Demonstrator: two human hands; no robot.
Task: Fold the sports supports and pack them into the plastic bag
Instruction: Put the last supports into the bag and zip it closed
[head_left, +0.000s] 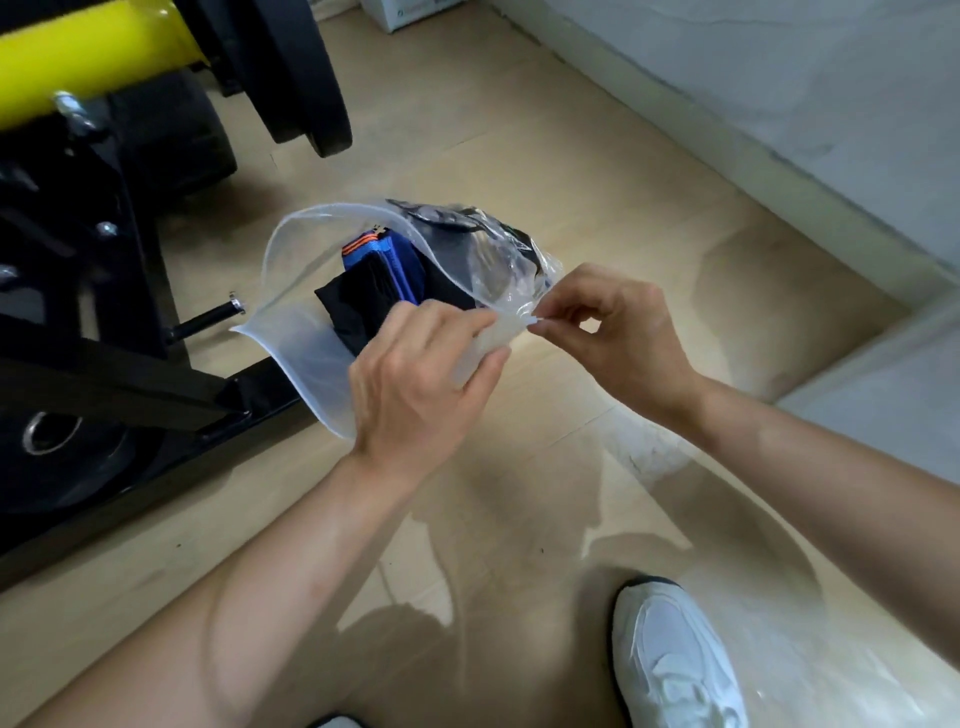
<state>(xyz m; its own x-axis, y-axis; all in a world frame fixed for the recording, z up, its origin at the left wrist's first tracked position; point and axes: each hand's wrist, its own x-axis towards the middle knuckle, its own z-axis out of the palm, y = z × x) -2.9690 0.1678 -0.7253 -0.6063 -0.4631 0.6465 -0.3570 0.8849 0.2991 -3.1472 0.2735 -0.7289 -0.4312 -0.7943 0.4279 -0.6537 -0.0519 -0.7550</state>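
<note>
Now | left hand (415, 374) grips plastic bag (306, 348) rim | right hand (618, 332) pinches it | sports supports (375, 280) inside

Soft, fairly bright light fills the room, strongest on the pale wall (779, 78) and the white shoe (675, 660), which is nearly washed out, while the black frame (78, 322) at left sinks into dark with little detail. The glossy floor (519, 156) shows pale glare patches and blurry shadows under the arms (291, 561), and the bag (306, 343) glints. The wide lens bends lines at the edges, and everything looks slightly soft.
</note>
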